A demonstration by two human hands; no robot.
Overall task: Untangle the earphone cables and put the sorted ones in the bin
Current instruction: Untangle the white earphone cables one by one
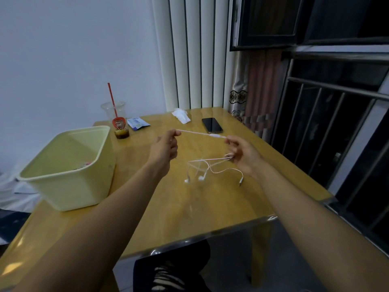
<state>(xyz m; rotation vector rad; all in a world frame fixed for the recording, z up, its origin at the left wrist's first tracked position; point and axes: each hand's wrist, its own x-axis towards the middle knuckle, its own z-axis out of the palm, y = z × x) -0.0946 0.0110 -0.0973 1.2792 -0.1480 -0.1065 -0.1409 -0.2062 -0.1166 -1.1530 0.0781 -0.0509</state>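
A white earphone cable (200,133) is stretched taut above the wooden table (210,203) between my two hands. My left hand (165,147) pinches one end of the stretch. My right hand (242,153) pinches the other end near the inline remote, and its lower fingers hold several loops of the same cable. From those loops hang two earbuds (194,179) and the plug (241,181), just above the tabletop. The pale yellow bin (92,186) stands at the table's left side, with something small and colourful at its bottom.
A plastic cup with a red straw (117,121) and a blue-white packet (137,122) sit behind the bin. A crumpled tissue (181,115) and a black phone (212,125) lie at the table's far end. A barred window runs along the right.
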